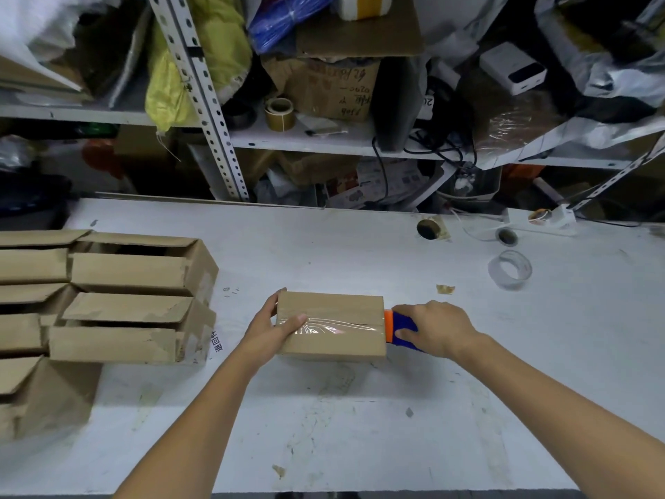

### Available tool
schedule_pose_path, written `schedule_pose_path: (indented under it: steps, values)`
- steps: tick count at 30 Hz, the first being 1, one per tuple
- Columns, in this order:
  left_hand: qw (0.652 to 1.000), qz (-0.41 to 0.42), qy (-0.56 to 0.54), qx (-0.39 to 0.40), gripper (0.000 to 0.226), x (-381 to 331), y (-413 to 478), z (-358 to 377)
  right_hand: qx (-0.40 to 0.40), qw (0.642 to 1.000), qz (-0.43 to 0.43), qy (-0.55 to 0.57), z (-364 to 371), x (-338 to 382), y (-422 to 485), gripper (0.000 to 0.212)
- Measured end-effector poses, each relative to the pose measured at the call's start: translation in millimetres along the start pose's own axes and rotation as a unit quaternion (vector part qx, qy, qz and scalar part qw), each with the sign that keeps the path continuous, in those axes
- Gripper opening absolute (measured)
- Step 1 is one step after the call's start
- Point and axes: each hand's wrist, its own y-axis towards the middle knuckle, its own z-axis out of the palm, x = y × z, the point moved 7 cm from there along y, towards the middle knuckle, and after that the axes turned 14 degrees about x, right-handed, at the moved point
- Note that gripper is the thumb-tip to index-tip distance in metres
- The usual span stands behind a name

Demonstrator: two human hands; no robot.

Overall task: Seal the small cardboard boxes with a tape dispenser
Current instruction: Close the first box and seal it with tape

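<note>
my right hand (437, 329) sits right of centre in the frame, fingers curled round the blue body of the tape dispenser (400, 327). the dispenser's orange front edge touches the right end of the small cardboard box (331, 306). my left hand (268, 327) is at the box's left end, gripping it: fingers wrapped round the far corner, thumb pressed flat on the lid over one end of a strip of clear tape (338, 327). the strip runs along the seam between the two closed flaps, from my thumb across to the dispenser, and looks glossy and wrinkled near the thumb. the box lies flat in the lower middle of the frame on the white table (360, 437), which is scuffed and marked.

at the left edge of the frame i see a cluster of unsealed boxes (133, 271), flaps raised or half folded, packed against each other. in the right middle a roll of clear tape (510, 270) lies on the table, well apart from my right hand. a smaller roll (506, 236) lies just beyond it, and a round cable hole (428, 228) is nearer the centre. a scrap of brown tape (445, 289) lies between the clear roll and the box. across the top runs a metal shelf rack (201, 95) crammed with bags, cartons and cables. a brown tape roll (280, 113) stands on it in the upper middle, and a white boxy device (512, 68) sits in the upper right.
</note>
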Motion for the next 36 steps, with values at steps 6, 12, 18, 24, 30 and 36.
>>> schedule_pose_path:
  steps: [6, 12, 18, 24, 30, 36]
  values:
    - [1.000, -0.009, 0.014, -0.008, 0.069, -1.2, 0.1, -2.2, -0.033, 0.997, 0.038, 0.065, 13.1, 3.6, 3.7, 0.036]
    - [0.999, -0.021, 0.025, -0.032, 0.063, -8.3, -2.9, -2.3, -0.104, 0.982, 0.051, 0.146, -29.9, -25.9, -28.5, 0.043]
    - [0.997, -0.035, 0.035, -0.059, 0.061, -8.0, -7.7, -5.1, -0.082, 0.979, -0.013, 0.187, -45.5, -0.4, -44.0, 0.051]
    - [0.993, -0.044, 0.095, -0.049, 0.069, -15.3, -8.2, -5.0, -0.025, 0.990, -0.019, 0.136, -36.1, 23.7, -28.1, 0.052]
    - [0.950, 0.005, 0.313, 0.006, 0.074, -64.9, 18.7, 21.4, -0.016, 0.996, -0.039, 0.081, -45.3, 30.3, -25.1, 0.048]
    - [0.892, -0.008, 0.448, 0.055, 0.047, -67.2, 30.3, 37.9, -0.016, 0.990, -0.042, 0.135, -42.4, 20.3, -28.1, 0.055]
